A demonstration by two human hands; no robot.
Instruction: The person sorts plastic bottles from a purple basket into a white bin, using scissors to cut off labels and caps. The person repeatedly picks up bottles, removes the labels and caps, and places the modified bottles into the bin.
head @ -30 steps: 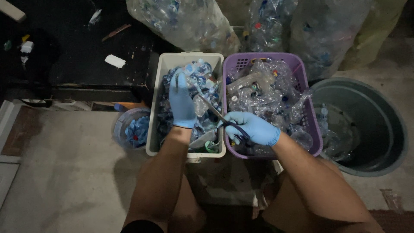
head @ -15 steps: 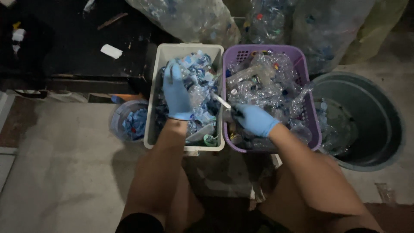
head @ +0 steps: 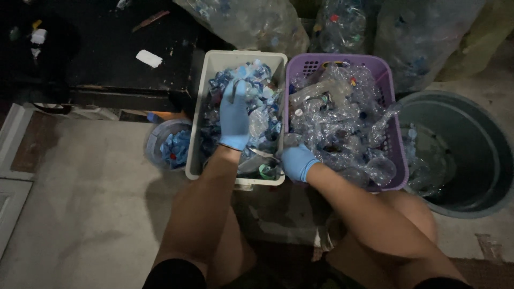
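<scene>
The left hand [head: 234, 119], in a blue glove, is being held flat and loose on the pile of crushed bottles and blue labels inside the white basket [head: 199, 140]; nothing is being gripped by it as far as can be seen. The right hand [head: 297, 162], gloved the same way, is being pressed down at the near right corner of the white basket, fingers curled under; whether something is being clasped there cannot be told, since the fingertips are hidden. A green cap [head: 266, 171] is lying just beside that hand, inside the basket's near edge.

Touching the white basket on its right side, a purple basket [head: 386, 69] is being kept heaped with clear crushed plastic bottles [head: 342, 123]. Further right of it, a round dark bin [head: 471, 155] is standing on the floor with a few clear bottles inside. Left of the white basket, a small clear bucket [head: 156, 139] holding blue scraps is standing near it. Behind the white basket, large clear bags [head: 251, 24] stuffed with bottles are being leaned together, and a dark bench [head: 107, 59] is lying to the back left.
</scene>
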